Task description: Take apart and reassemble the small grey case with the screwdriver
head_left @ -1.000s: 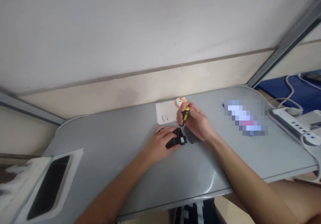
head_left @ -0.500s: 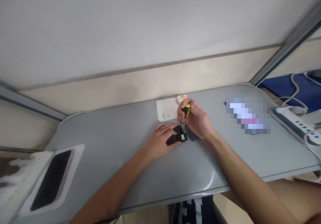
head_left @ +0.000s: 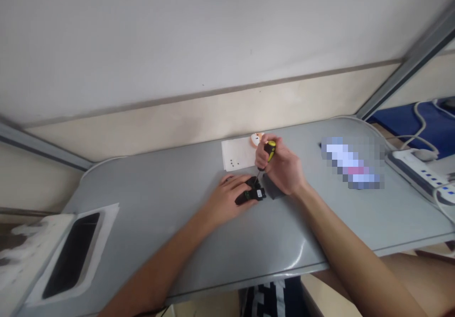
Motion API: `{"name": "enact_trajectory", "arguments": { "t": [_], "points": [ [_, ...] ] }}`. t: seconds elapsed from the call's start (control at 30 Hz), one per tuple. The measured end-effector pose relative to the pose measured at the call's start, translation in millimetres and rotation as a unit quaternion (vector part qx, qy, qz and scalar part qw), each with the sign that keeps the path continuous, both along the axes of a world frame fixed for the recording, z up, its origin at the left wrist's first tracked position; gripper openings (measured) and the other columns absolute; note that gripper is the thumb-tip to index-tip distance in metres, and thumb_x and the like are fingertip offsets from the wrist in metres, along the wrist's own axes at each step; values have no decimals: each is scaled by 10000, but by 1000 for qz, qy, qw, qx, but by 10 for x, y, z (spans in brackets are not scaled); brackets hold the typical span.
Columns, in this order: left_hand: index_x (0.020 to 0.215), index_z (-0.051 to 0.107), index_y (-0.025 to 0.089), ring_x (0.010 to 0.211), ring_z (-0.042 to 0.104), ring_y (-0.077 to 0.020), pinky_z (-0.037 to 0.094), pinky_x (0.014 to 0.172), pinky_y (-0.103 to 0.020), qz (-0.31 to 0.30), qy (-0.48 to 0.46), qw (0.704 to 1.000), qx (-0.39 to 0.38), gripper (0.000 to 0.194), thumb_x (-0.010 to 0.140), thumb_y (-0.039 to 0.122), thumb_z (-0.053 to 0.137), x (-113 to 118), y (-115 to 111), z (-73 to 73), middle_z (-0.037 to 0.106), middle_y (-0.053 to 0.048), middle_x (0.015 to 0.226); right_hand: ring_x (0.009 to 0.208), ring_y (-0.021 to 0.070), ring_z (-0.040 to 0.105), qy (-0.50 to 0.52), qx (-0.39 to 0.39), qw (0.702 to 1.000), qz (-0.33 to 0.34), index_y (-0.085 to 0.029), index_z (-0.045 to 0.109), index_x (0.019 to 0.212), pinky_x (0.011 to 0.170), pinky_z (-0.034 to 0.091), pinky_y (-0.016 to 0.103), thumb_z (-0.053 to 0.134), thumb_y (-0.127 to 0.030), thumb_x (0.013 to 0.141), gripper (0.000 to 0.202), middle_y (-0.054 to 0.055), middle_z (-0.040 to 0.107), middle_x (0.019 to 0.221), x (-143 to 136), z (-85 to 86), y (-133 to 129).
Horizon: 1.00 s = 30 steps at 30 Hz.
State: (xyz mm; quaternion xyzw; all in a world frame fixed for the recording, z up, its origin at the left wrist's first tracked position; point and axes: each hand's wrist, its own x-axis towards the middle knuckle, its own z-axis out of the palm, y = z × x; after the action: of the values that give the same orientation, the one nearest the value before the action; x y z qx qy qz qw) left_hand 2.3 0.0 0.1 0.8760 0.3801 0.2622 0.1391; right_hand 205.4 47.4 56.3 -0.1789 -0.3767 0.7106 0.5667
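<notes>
In the head view, your right hand (head_left: 286, 165), just right of the frame's centre, is curled around the yellow-and-black handle of a screwdriver (head_left: 271, 150). The tool tilts, its thin shaft running down and left to a small black device (head_left: 253, 195) just below the centre; exactly where the tip sits is too small to tell. Your left hand (head_left: 225, 201) holds that device against the counter (head_left: 159, 212), fingers across its top and thumb along its near side. A dark flat piece (head_left: 273, 190) lies beside the device, partly under your right hand. Above your left hand, white paper (head_left: 237, 151) carries several tiny dark pieces (head_left: 232, 164), with an orange-and-white figurine (head_left: 256, 140) at its upper right corner.
</notes>
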Motion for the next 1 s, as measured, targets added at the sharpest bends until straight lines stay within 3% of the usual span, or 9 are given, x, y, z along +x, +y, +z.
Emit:
{"name": "enact_trajectory", "arguments": {
  "t": [0.1,0.2,0.3,0.53,0.73,0.87,1.0],
  "points": [
    [1034,712,231,1228,694,-235,448,1141,-463,1,-5,1000,4,172,950,376,749,2,1,-4,718,-84,1359,565,143,288,2,-3,1000,-5,-281,561,939,557,299,285,654,-526,962,264,-40,330,678,-16,-10,-4],
    [1041,709,234,1243,689,-236,447,1145,-467,1,-7,1000,3,161,953,363,745,2,-3,8,715,-81,1365,660,146,420,-6,15,1000,-17,-255,549,861,619,371,282,738,-401,922,246,-12,446,761,-6,-17,0],
    [1037,707,233,1253,684,-241,449,1147,-472,0,-8,1000,-1,161,954,366,743,-1,-5,17,710,-83,1374,777,171,495,-20,21,999,-14,-237,609,875,712,437,320,716,-420,927,218,26,514,876,15,-6,5],
    [1065,696,236,1226,694,-244,465,1130,-479,3,-9,1000,11,198,946,384,751,-13,4,-28,714,-84,1368,570,138,281,17,4,1000,3,-268,581,943,571,299,283,614,-545,981,282,-34,358,687,-21,11,-19],
    [1040,682,229,1228,690,-245,473,1123,-477,0,-26,1000,9,194,935,371,764,-10,11,-39,715,-88,1360,779,166,513,-7,21,1000,-22,-226,603,863,699,439,307,706,-422,938,233,29,512,913,20,-1,19],
    [1049,679,230,1228,687,-246,474,1122,-479,1,-30,1000,-7,204,927,364,773,-7,13,-30,714,-86,1358,663,159,427,4,4,1000,27,-237,612,906,630,408,306,628,-482,978,257,10,446,793,24,18,14],
    [1059,677,229,1233,683,-253,463,1136,-500,6,-26,1000,-14,219,924,372,773,-10,15,-40,713,-92,1358,610,158,320,22,-6,1000,10,-267,557,923,585,365,288,615,-549,977,294,-23,344,708,-26,46,-32]
  ]
}}
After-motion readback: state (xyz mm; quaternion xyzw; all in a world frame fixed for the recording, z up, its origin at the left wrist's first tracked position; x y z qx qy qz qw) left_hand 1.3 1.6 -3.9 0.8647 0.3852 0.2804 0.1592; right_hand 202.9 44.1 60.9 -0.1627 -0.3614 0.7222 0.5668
